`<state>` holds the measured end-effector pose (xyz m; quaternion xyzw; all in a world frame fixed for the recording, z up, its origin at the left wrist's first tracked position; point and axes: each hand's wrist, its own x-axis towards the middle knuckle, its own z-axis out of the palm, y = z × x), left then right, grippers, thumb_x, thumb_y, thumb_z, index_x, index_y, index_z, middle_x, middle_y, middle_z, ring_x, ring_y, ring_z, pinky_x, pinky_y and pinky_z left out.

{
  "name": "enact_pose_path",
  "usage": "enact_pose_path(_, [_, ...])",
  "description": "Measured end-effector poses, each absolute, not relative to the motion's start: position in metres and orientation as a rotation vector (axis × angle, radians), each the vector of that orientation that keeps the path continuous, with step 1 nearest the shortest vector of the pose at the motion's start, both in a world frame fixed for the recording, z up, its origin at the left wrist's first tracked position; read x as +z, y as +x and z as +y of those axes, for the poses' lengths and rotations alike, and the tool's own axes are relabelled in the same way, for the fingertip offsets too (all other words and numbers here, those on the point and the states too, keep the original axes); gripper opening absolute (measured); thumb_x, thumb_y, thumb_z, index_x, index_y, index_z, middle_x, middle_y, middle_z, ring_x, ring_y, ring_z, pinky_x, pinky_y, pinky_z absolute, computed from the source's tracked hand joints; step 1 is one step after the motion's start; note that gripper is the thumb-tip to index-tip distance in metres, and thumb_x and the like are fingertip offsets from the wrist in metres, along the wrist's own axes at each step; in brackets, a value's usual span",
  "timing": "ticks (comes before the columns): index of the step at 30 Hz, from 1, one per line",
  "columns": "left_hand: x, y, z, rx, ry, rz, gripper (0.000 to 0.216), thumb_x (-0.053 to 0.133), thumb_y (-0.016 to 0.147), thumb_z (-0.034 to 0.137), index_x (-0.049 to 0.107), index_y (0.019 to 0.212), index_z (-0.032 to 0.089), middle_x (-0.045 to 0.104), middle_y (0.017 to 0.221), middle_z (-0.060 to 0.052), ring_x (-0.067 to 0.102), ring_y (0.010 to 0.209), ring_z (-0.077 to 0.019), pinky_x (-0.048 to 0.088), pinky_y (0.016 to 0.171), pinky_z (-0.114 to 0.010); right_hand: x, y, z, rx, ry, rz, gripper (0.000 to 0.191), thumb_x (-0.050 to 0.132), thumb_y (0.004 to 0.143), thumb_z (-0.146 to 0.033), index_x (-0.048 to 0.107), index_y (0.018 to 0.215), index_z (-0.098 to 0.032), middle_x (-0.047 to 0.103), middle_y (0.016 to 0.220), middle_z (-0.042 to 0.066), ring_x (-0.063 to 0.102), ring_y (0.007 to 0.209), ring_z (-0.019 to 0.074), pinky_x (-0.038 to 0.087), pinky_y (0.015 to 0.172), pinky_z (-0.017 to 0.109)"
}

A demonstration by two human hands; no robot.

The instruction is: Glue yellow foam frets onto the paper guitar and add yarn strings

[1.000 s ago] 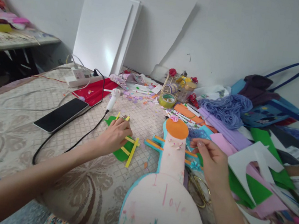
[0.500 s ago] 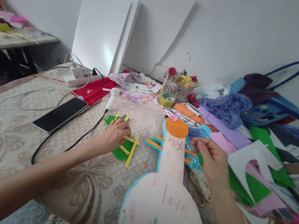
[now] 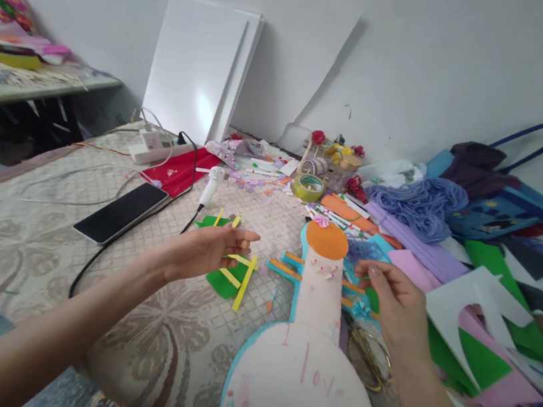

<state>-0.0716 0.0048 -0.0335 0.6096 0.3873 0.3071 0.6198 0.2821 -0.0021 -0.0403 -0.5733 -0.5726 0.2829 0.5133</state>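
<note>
My left hand (image 3: 204, 251) hovers just above a green foam piece (image 3: 223, 280) with yellow strips (image 3: 245, 273) laid across it. Its fingers are stretched out and hold nothing. My right hand (image 3: 396, 302) rests at the right side of a pink guitar-shaped craft (image 3: 307, 370) with an orange top and the word "love". Its fingers are curled near the small orange and blue strips on the neck; what they pinch, if anything, I cannot make out.
A black phone (image 3: 121, 211) and a corded white glue gun (image 3: 210, 184) lie left of the craft. A yellow tape roll (image 3: 308, 187), paper scraps and purple yarn (image 3: 416, 201) crowd the back. Coloured foam sheets (image 3: 481, 327) pile up at right. Scissors (image 3: 371, 356) lie beside the craft.
My left hand has lifted off the green piece and opened its fingers. The view has shifted slightly to the right. My right hand has stayed in place.
</note>
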Motion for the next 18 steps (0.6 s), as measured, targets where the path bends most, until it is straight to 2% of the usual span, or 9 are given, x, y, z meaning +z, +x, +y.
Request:
enact_pose_path(3, [-0.033,-0.068,0.005,0.698,1.314,0.834,0.055,0.012,0.101,0.038,0.056,0.129,0.022,0.063,0.113,-0.014,0.058,0.108,-0.0227,0.050,0.082,-0.037,-0.042,0.283,-0.002,0.681,-1.383,-1.371,0.017,0.063,0.084,-0.038,0.070,0.087,-0.022,0.068,0.081,0.002,0.059,0.067,0.0150,0.048,0.064,0.027])
enact_pose_path(6, [-0.033,-0.066,0.005,0.720,1.191,0.780,0.047,0.022,0.100,0.039,0.061,0.122,0.022,0.062,0.115,-0.013,0.059,0.106,-0.0221,0.050,0.079,-0.035,-0.045,0.285,-0.002,0.689,-1.383,-1.371,0.019,0.063,0.085,-0.039,0.070,0.090,-0.022,0.069,0.083,0.003,0.060,0.068,0.0156,0.048,0.064,0.028])
enact_pose_path(9, [-0.034,-0.061,0.008,0.810,1.095,0.832,0.030,0.049,0.092,0.044,0.065,0.098,0.020,0.064,0.103,-0.011,0.061,0.099,-0.0212,0.050,0.076,-0.032,-0.045,0.285,-0.001,0.685,-1.362,-1.385,0.020,0.063,0.085,-0.039,0.070,0.089,-0.021,0.069,0.082,0.003,0.061,0.067,0.0157,0.050,0.064,0.027])
enact_pose_path(11, [-0.034,-0.055,0.015,0.880,1.104,0.914,0.028,0.064,0.081,0.046,0.060,0.081,0.018,0.064,0.089,-0.007,0.062,0.090,-0.0194,0.050,0.073,-0.030,-0.041,0.284,0.002,0.675,-1.338,-1.433,0.020,0.061,0.086,-0.039,0.069,0.088,-0.021,0.070,0.081,0.003,0.062,0.067,0.0159,0.051,0.063,0.028])
enact_pose_path(15, [-0.028,-0.032,0.042,0.926,1.423,1.062,0.036,0.060,0.081,0.051,0.055,0.073,0.017,0.063,0.077,-0.003,0.059,0.073,-0.0144,0.048,0.068,-0.028,-0.031,0.282,0.020,0.650,-1.329,-1.553,0.023,0.059,0.086,-0.041,0.068,0.089,-0.020,0.071,0.082,0.005,0.064,0.071,0.0178,0.052,0.062,0.028])
enact_pose_path(18, [-0.024,-0.006,0.070,0.952,1.827,1.119,0.025,0.058,0.083,0.040,0.061,0.079,0.016,0.067,0.081,-0.004,0.061,0.077,-0.0157,0.050,0.072,-0.028,-0.028,0.283,0.046,0.641,-1.335,-1.653,0.024,0.058,0.084,-0.039,0.069,0.090,-0.019,0.072,0.088,0.006,0.066,0.079,0.0201,0.052,0.063,0.029])
